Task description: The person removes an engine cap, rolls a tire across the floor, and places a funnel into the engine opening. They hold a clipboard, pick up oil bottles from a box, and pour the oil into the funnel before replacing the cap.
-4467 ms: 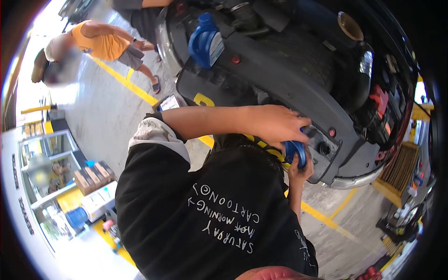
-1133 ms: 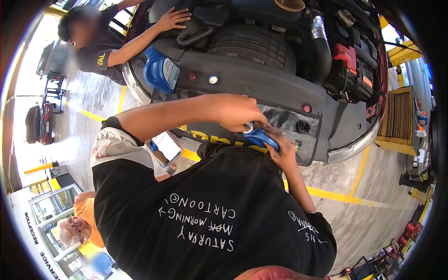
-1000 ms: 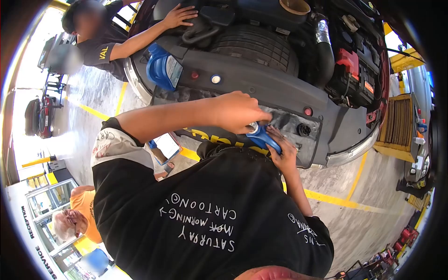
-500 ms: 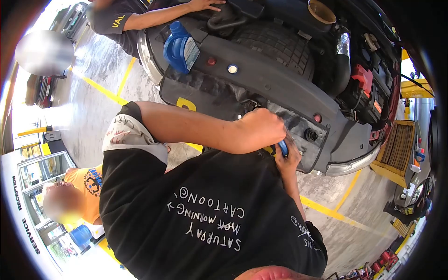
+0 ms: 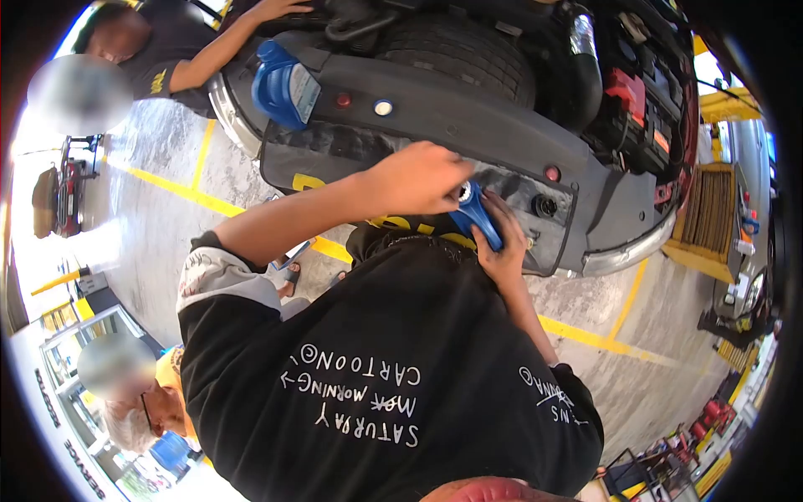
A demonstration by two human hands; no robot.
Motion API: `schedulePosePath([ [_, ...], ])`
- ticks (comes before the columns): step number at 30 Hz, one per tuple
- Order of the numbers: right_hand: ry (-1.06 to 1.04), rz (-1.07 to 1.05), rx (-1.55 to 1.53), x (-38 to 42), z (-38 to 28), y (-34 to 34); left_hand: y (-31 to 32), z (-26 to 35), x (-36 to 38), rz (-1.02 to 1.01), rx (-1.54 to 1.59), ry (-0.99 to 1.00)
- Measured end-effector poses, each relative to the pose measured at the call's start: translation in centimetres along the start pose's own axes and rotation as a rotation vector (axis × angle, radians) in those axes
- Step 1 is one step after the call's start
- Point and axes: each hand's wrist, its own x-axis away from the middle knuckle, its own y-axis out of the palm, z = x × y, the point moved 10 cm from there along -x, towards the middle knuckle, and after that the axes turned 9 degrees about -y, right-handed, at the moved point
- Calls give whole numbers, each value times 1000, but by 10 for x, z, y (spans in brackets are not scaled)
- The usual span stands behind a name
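Observation:
My right hand [image 5: 504, 251] grips a small blue bottle [image 5: 478, 222] from below, tilted, in front of my chest. My left hand [image 5: 416, 177] reaches across from the left, and its fingertips pinch the bottle's silver-rimmed mouth [image 5: 463, 194]. Both hands are held just before the front panel [image 5: 468, 138] of a car with its hood up. Whether a cap or seal sits under my fingers is hidden.
A large blue oil jug [image 5: 284, 82] stands on the car's front panel at the left. A co-worker [image 5: 167, 58] at the upper left leans a hand [image 5: 272, 8] on the engine bay. A red battery cover [image 5: 629, 88] sits on the right. Another person [image 5: 138, 406] stands at lower left.
Half a second ago my left hand covered most of the bottle; now the bottle's body and silver mouth show again. My head has swung, shifting the car in view.

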Motion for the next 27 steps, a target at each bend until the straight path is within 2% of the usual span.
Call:
schedulePosePath([
  [2,10,-67,2,5,4,5,-1,-19,0,2,393,-129],
  [5,21,-41,-26,10,10,2,7,-37,6,112,562,-289],
  [6,18,-22,-31,10,9,0,22,-34,8,94,568,-278],
  [8,25,0,-30,12,11,-3,36,-58,26,420,930,-384],
  [9,18,10,-35,13,12,-4,47,-55,26,406,933,-380],
  [11,13,17,-35,13,13,-6,33,-45,44,731,626,-316],
  [12,-1,16,-39,14,12,-6,30,-34,48,814,564,-205],
  [15,-9,9,-57,17,11,-6,29,-16,59,897,394,-98],
  [17,12,44,-49,19,16,-7,28,-8,64,899,336,-51],
  [19,32,76,-47,17,19,-7,31,29,59,734,348,274],
  [21,-20,85,-64,8,17,-7,30,35,62,717,425,266],
  [23,-34,84,-61,5,16,-6,34,10,64,729,534,73],
  [24,-36,85,-56,5,15,-5,34,-7,67,798,557,-41],
  [25,-43,82,-57,5,12,-5,36,-31,74,860,652,-193],
  [27,10,102,-25,4,15,-10,36,-68,82,847,627,-501],
])
